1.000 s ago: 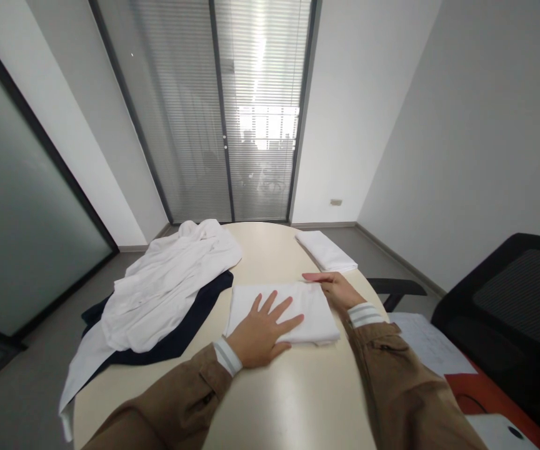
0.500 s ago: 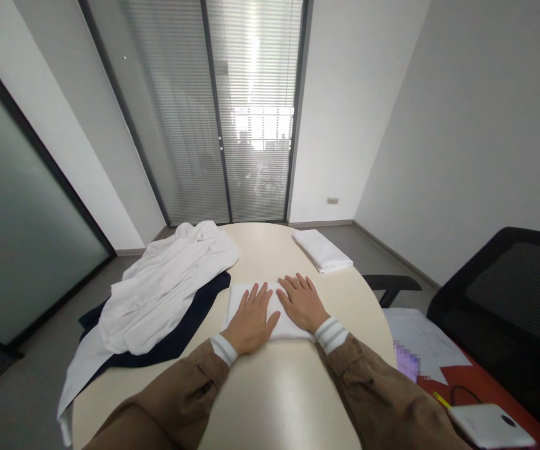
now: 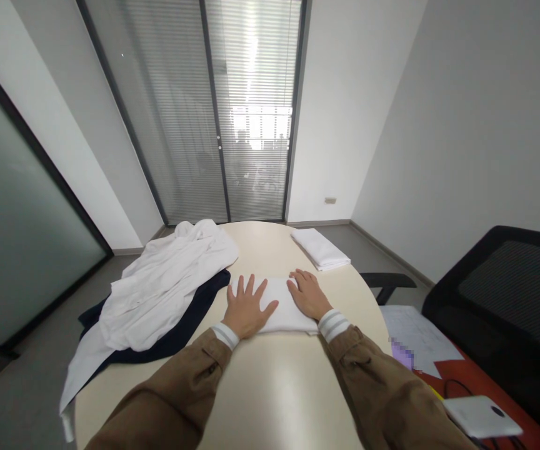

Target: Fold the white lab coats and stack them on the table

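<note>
A folded white cloth [image 3: 279, 301] lies in the middle of the round cream table [image 3: 270, 387]. My left hand [image 3: 247, 307] rests flat on its left part with fingers spread. On the cloth's right part my right hand [image 3: 308, 295] lies palm down with its fingers stretched out. Both hands press the cloth and hold nothing. Brown sleeves with striped cuffs cover my forearms.
A heap of white garments [image 3: 167, 281] over a dark navy garment [image 3: 176, 334] covers the table's left side. A second folded white cloth [image 3: 320, 249] sits at the far right edge. A black chair [image 3: 509, 294], papers [image 3: 415, 337] and a white device [image 3: 482, 416] are at right.
My right hand came from the cloth's far right edge onto its top. The cloth now looks narrower, and both hands have spread slightly apart across it.
</note>
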`<act>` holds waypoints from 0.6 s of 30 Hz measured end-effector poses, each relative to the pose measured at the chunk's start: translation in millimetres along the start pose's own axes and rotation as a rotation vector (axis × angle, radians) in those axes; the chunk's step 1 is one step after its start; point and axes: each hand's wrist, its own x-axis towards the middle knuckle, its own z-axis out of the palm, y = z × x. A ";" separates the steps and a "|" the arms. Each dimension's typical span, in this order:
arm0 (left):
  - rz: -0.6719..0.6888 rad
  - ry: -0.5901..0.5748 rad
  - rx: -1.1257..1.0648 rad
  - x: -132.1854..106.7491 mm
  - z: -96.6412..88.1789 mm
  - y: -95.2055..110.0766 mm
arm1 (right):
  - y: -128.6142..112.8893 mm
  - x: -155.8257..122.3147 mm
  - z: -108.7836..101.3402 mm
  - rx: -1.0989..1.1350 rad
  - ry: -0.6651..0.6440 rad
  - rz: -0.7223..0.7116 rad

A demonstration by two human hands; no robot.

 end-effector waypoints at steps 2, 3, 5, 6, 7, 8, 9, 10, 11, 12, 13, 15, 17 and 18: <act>-0.019 -0.018 -0.015 -0.8 -1.5 0.6 | 7.5 -0.3 -1.8 0.034 0.058 0.097; -0.028 -0.024 -0.020 -1.2 -2.3 0.8 | 11.0 -0.4 -4.1 0.051 0.076 0.133; -0.039 -0.032 -0.026 -2.2 -4.0 1.1 | 18.3 -0.4 -10.5 0.133 0.067 0.143; -0.043 -0.034 -0.028 -2.7 -4.7 1.0 | 22.4 -0.2 -14.0 0.208 0.050 0.136; -0.047 -0.034 -0.028 -3.0 -5.2 0.6 | 26.9 0.1 -17.2 0.300 0.032 0.132; -0.049 -0.033 -0.027 -3.3 -5.5 0.1 | 31.9 0.5 -19.9 0.393 0.022 0.140; -0.050 -0.030 -0.025 -3.5 -5.7 -0.7 | 37.3 0.9 -21.9 0.474 0.024 0.162; -0.047 -0.026 -0.022 -3.5 -5.7 -1.5 | 42.8 1.4 -23.4 0.536 0.033 0.187; -0.043 -0.023 -0.019 -3.4 -5.7 -2.5 | 48.2 1.6 -24.5 0.578 0.035 0.205; -0.040 -0.021 -0.017 -3.2 -5.6 -3.4 | 53.1 1.7 -25.3 0.604 0.022 0.209; -0.038 -0.023 -0.016 -2.9 -5.6 -4.3 | 57.2 1.6 -26.2 0.623 -0.009 0.198; -0.040 -0.034 -0.019 -2.1 -5.9 -5.9 | 62.7 0.6 -29.1 0.647 -0.094 0.142; -0.044 -0.050 -0.026 -1.3 -6.2 -7.2 | 64.9 -0.6 -33.5 0.662 -0.157 0.091; -0.044 -0.054 -0.030 -1.0 -6.3 -7.8 | 65.2 -1.1 -36.0 0.671 -0.175 0.076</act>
